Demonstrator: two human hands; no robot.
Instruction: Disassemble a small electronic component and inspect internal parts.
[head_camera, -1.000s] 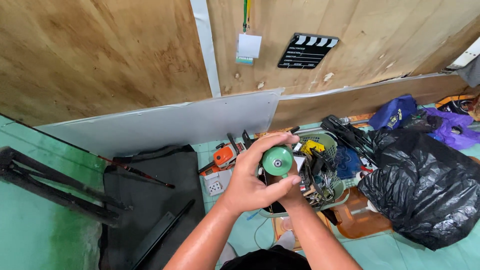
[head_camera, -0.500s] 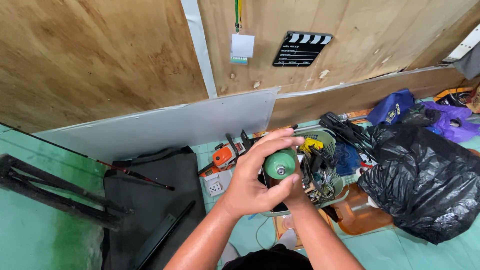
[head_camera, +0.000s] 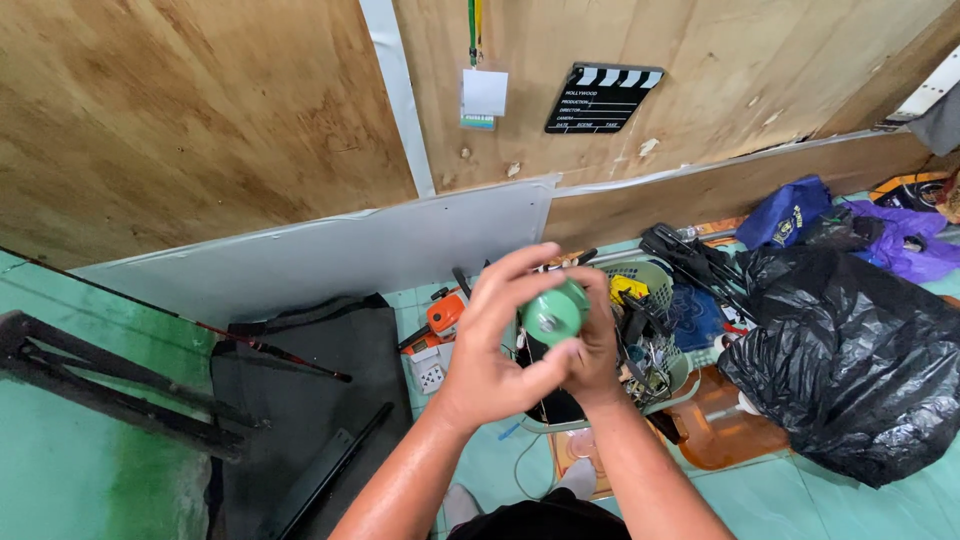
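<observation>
Left hand: the left hand (head_camera: 490, 350) is closed around a green round tool part (head_camera: 553, 312), thumb across its front.
Right hand: the right hand (head_camera: 597, 350) grips the same part from the other side.
Part: held over a green basket (head_camera: 655, 275) of tools.
Surroundings: black plastic bag (head_camera: 850, 360) at right; clapperboard (head_camera: 603, 97) on plywood wall.

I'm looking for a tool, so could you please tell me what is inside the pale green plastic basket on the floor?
The pale green plastic basket holds a jumble of dark tools and cables, with a yellow item near its back rim. Both hands and the round green object they hold cover its left part.
</observation>
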